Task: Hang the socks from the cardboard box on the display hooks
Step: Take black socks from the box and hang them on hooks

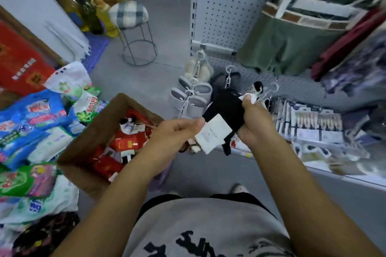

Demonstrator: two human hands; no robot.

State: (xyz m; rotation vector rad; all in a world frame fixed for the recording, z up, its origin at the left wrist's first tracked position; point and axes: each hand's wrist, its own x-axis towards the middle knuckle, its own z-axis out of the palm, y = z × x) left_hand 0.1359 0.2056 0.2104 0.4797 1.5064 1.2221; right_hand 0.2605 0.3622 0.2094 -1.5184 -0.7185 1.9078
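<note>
My right hand (254, 119) grips the black socks (225, 104) by the top, my left hand (175, 131) pinches their white card (213, 133), just short of the display hooks (272, 87). I'd steady the card and feed the top onto one squarely

One view: a wide-angle camera worn on the person's head, facing forward and steeply down. Torso and forearms fill the bottom edge, nearest the lens. The left grip (177, 131) and right grip (257, 123) sit close, at frame centre. Cardboard box (92, 133) lower left, pegboard (229, 6) upper right, floor (167, 33) between. Edges bowed and blurred.
</note>
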